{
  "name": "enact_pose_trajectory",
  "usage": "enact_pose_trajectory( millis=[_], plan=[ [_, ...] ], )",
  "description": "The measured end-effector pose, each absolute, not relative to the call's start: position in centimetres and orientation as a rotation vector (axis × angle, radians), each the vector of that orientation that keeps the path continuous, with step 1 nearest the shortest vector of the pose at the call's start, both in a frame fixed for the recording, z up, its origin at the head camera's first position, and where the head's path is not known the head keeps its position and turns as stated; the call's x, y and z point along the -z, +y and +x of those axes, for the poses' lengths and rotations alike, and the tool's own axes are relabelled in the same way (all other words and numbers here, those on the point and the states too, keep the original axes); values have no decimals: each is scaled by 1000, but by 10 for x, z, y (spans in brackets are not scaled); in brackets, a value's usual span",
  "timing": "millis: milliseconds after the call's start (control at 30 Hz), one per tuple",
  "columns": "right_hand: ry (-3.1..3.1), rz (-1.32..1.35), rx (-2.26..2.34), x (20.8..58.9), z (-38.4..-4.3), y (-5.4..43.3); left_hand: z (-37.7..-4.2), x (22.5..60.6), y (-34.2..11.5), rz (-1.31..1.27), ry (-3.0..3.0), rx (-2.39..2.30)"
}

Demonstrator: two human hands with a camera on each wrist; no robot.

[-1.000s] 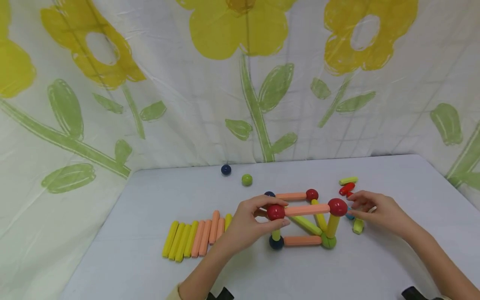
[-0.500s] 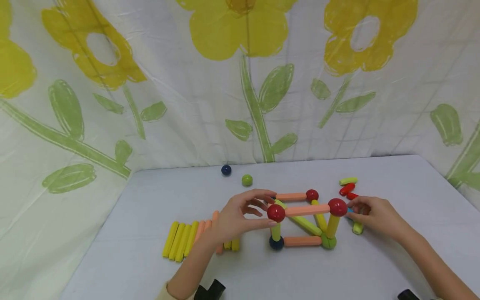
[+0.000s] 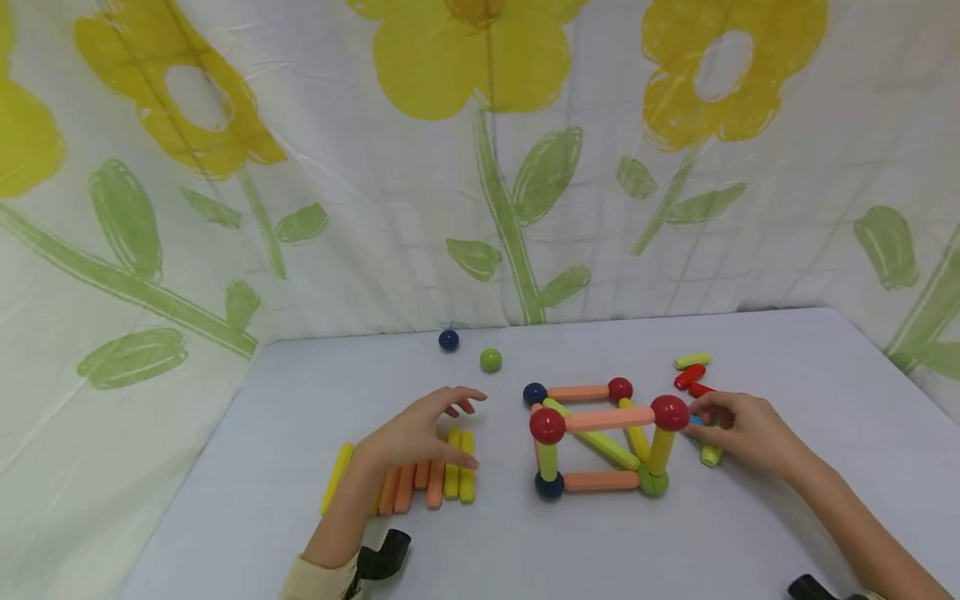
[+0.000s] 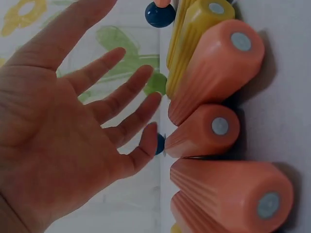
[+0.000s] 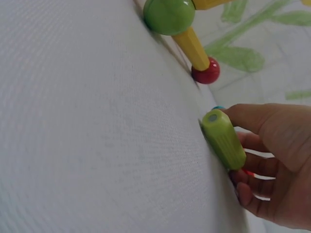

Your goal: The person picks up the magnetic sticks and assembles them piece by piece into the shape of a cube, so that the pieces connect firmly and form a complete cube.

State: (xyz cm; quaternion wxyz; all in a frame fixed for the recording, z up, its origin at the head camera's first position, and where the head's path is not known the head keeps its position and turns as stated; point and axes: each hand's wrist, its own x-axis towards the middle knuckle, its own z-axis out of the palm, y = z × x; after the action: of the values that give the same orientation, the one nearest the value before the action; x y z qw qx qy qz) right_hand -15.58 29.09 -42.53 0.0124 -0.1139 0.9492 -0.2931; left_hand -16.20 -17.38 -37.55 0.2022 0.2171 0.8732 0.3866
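In the head view, my left hand (image 3: 416, 433) hovers over the row of magnetic rods, fingers spread and holding nothing; salmon rods (image 4: 206, 131) lie beside it in the left wrist view. To its right, a box-like frame of magnetic rods and balls stands by itself, with a salmon rod (image 3: 607, 419) joining two red balls (image 3: 547, 426) along its top. Beside the frame's right end, my right hand (image 3: 742, 429) pinches a small blue piece (image 3: 696, 420), mostly hidden by the fingers. Just under that hand lies a short green rod (image 5: 224, 140).
A dark blue ball (image 3: 448, 340) and a green ball (image 3: 491, 360) sit near the table's back edge. Short red rods (image 3: 690, 377) and a light green one (image 3: 692, 361) lie behind the right hand. A flowered cloth (image 3: 360, 250) hangs behind the table.
My left hand has let go of the frame's left red ball and moved left over the rod row. The right hand has lowered slightly and closed around the blue piece. The frame stays standing.
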Motion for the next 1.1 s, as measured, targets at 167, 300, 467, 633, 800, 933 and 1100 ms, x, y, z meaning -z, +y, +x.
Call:
enact_pose_trajectory(
  millis=[167, 300, 467, 633, 800, 933, 1100],
  plan=[
    [2942, -328, 929, 424, -155, 290, -159, 377, -178, 624, 2409, -838],
    [2936, -334, 935, 424, -154, 290, -157, 378, -171, 670, 2448, -693],
    [2931, -350, 940, 423, -154, 292, -156, 380, -162, 660, 2479, -639],
    [2913, -349, 956, 420, -155, 294, -157, 381, -163, 631, 2501, -713],
    [2906, -308, 955, 414, -156, 296, -158, 375, -169, 612, 2468, -943],
    [2924, -293, 956, 405, -155, 300, -156, 368, -171, 528, 2433, -1201],
    [2979, -340, 966, 389, -150, 300, -156, 361, -166, 354, 2486, -1530]
  ],
)
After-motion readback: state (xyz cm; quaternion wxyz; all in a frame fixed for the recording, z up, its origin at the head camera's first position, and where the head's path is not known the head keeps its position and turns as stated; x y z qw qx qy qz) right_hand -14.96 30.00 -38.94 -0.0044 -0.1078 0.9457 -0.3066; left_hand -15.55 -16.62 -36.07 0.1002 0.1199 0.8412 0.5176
